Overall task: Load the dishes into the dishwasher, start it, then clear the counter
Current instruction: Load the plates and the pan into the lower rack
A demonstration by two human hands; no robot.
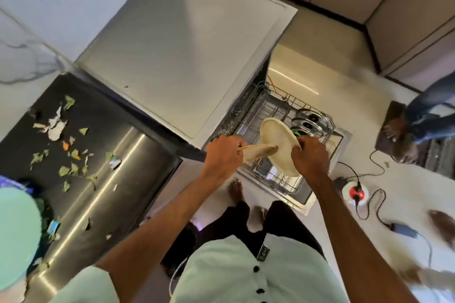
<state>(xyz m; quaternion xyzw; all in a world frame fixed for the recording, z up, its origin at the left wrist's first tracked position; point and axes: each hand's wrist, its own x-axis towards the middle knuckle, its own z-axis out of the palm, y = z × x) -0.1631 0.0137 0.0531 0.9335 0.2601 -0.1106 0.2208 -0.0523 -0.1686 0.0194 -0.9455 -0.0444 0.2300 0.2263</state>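
Standing over the pulled-out lower rack (275,115), the person has both hands closed on cream plates: the left hand (225,152) grips one plate (258,151) edge-on, its rim tucked under curled fingers, while the right hand (310,157) pinches the rim of a tilted second plate (277,145) just above the wires. Loading looks partly done, with lids (311,119) already racked beyond. Farther off, the counter (103,155) is littered with vegetable scraps (71,152); starting the dishwasher (187,56) and clearing remain.
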